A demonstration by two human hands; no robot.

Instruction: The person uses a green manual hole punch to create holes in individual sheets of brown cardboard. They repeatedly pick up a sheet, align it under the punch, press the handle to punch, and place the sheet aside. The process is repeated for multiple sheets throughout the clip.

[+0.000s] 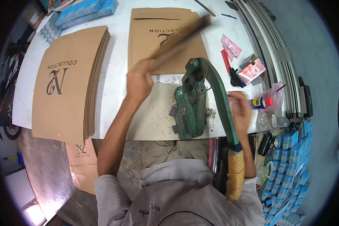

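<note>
My left hand (138, 81) grips the lower end of a flat brown paper bag (179, 39) seen edge-on and blurred, lifted over the white table (118, 56). A green cast-iron hand press (192, 103) stands at the table's near edge, its long lever (224, 113) sloping toward me and ending in a tape-wrapped handle (235, 175). My right hand (240, 111) hovers just right of the lever, fingers pinched together; whether it holds anything small is unclear. Small metal eyelets (211, 112) lie scattered around the press base.
A thick stack of brown paper bags (69, 81) lies at left, another flat bag (158, 22) behind the press. A spray can (261, 102), pink packets (230, 47), a small box (252, 70) and black tool sit at right. Blue packs (290, 158) pile at lower right and far left.
</note>
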